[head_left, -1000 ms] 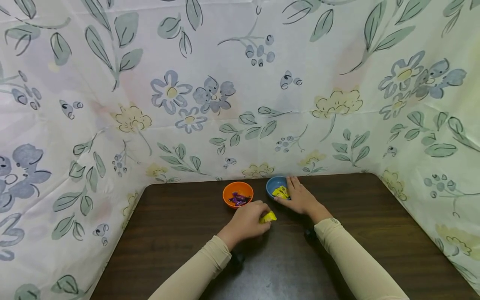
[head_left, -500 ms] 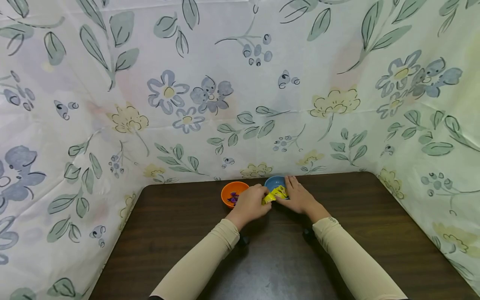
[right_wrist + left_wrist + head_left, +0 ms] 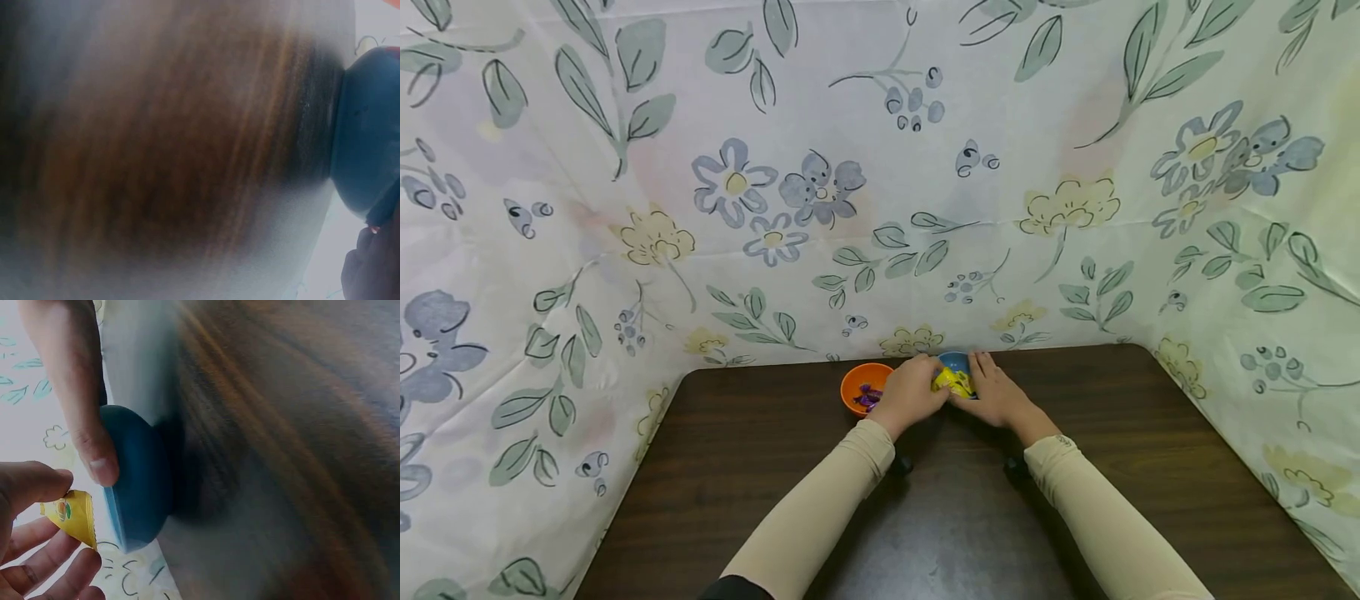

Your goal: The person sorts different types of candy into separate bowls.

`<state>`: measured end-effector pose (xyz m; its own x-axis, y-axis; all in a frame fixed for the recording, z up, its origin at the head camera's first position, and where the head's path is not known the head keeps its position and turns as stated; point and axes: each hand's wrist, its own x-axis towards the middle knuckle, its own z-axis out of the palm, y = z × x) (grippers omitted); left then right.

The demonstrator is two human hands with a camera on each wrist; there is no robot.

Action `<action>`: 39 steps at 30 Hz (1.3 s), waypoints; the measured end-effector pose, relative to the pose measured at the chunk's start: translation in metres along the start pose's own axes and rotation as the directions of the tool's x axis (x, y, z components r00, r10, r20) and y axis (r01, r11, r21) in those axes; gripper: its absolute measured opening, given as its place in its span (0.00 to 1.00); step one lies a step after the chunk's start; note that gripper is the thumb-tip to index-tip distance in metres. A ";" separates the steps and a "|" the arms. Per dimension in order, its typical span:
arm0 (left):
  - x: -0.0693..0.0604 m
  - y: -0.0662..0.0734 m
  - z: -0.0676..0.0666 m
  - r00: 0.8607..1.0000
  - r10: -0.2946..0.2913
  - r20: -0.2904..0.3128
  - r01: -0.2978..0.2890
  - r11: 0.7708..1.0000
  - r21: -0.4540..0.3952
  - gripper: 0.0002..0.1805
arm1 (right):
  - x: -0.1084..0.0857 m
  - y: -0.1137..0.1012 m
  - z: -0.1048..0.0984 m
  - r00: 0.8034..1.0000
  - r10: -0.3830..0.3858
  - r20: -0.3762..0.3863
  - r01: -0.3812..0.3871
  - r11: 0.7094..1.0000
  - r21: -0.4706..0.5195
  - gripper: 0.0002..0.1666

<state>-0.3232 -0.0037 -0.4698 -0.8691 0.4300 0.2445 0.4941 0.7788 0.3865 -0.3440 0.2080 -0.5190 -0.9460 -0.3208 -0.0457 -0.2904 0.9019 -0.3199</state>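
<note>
My left hand (image 3: 912,392) is over the left side of the blue bowl (image 3: 954,359). In the left wrist view it pinches a yellow wrapped candy (image 3: 76,514) between thumb and fingers, just beside the bowl's rim. More yellow candies (image 3: 956,382) show in the bowl in the head view, partly hidden by both hands. My right hand (image 3: 1002,398) holds the bowl from its right side. Its thumb (image 3: 103,469) lies against the near rim, while the fingers stretch along the far right side. The right wrist view catches only the bowl's outer wall (image 3: 369,134) and a few dark fingers.
An orange bowl (image 3: 853,386) with purple wrapped candies (image 3: 868,397) stands just left of the blue one, partly behind my left hand. Both bowls sit near the back edge of the dark wooden table (image 3: 760,467). A floral cloth (image 3: 880,183) hangs behind and at the sides.
With the yellow candy, my left hand has moved forward and right, from in front of the bowls to the blue bowl. My right hand has stayed at that bowl.
</note>
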 end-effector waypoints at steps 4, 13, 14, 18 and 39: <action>0.006 0.005 -0.003 1.000 0.003 -0.003 -0.003 1.000 -0.004 0.20 | 0.000 0.000 0.001 1.000 -0.006 -0.005 0.006 1.000 0.004 0.64; 0.006 0.005 -0.004 1.000 -0.011 0.016 0.012 0.999 -0.042 0.26 | 0.000 -0.005 0.004 1.000 -0.021 0.002 0.021 1.000 0.014 0.62; 0.005 0.004 -0.004 1.000 -0.008 0.015 0.008 0.999 -0.042 0.26 | 0.000 -0.006 0.004 1.000 -0.023 0.002 0.023 1.000 0.014 0.62; -0.001 -0.002 -0.005 1.000 0.010 0.005 -0.009 1.000 -0.026 0.23 | 0.001 -0.009 0.003 1.000 -0.028 0.003 0.028 1.000 0.001 0.63; -0.070 -0.034 -0.035 0.999 -0.012 0.051 0.009 0.999 0.054 0.32 | 0.016 -0.001 0.002 1.000 0.015 -0.020 -0.015 1.000 0.010 0.65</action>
<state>-0.2780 -0.0767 -0.4688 -0.8749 0.4437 0.1940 0.4843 0.8060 0.3405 -0.3585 0.2013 -0.5212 -0.9529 -0.3015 -0.0320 -0.2748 0.9035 -0.3289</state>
